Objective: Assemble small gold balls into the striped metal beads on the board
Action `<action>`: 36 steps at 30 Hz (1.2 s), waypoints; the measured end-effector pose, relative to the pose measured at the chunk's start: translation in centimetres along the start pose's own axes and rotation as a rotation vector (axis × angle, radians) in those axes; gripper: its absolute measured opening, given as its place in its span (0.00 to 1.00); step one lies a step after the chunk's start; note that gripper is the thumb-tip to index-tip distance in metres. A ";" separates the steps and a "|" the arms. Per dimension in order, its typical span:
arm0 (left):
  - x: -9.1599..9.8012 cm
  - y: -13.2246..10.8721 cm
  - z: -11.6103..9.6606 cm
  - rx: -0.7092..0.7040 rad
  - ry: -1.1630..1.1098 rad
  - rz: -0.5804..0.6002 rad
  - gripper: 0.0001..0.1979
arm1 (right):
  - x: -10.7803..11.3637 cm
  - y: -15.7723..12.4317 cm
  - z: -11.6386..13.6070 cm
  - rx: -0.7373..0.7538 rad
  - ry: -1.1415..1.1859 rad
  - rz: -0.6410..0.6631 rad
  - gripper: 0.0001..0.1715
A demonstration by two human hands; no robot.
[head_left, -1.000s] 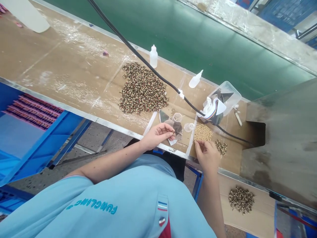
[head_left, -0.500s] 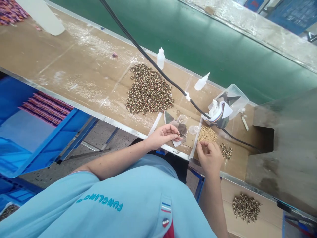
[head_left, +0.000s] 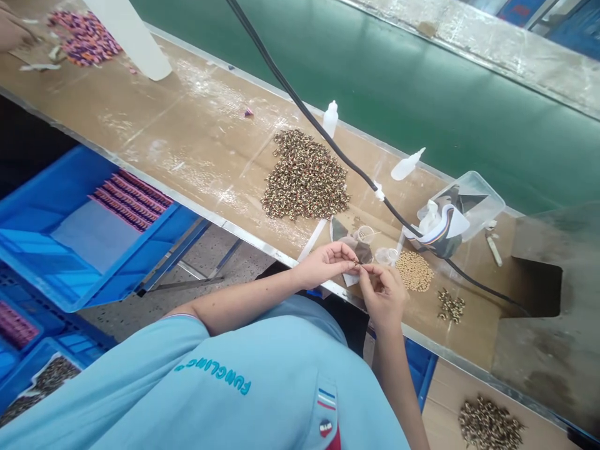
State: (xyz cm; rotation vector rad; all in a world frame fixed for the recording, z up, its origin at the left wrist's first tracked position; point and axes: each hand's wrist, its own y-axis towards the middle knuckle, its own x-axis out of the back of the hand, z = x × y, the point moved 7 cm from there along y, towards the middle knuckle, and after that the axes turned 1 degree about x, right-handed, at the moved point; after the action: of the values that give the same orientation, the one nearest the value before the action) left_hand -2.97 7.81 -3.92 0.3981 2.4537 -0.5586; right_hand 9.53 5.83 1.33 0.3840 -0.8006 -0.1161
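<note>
My left hand is closed in a pinch on a small dark-and-gold piece, above the table's near edge. Against that piece come the pinched fingertips of my right hand; anything between them is too small to make out. Just beyond the hands lie a camouflage cloth scrap and two small clear round dishes. To the right of them is a heap of tiny tan beads, and past it a small cluster of dark-and-gold pieces. A large pile of similar pieces spreads at the upper left of my hands.
Two white squeeze bottles are at the table's far side, one lying down. A black cable crosses the view. A clear plastic box sits at right. Blue crates stand lower left. Another person's hand shows top left.
My right hand has moved left from beside the tan beads to meet my left fingertips at the small piece. The whole view has shifted, bringing another person's hand in at the top left.
</note>
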 end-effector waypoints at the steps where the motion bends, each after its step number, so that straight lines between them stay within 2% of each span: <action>1: 0.0 0.0 0.0 -0.011 0.018 -0.001 0.18 | 0.0 -0.1 -0.1 -0.001 0.004 -0.002 0.08; 8: 0.2 0.1 0.1 -0.047 0.049 -0.027 0.18 | -0.2 -0.4 -0.3 -0.008 0.016 0.007 0.09; 18: 0.1 -0.1 -0.2 -0.025 0.015 -0.044 0.18 | -0.2 -0.7 -0.8 -0.080 0.033 -0.007 0.11; 36: 0.0 -0.2 -0.2 -0.048 0.052 -0.029 0.16 | 0.2 -0.8 0.4 0.112 -0.070 -0.068 0.04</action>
State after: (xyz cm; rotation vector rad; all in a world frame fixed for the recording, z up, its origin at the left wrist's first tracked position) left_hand -3.16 7.78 -3.73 0.3620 2.5209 -0.5059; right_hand 9.42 4.86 1.44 0.5155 -0.8655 -0.1490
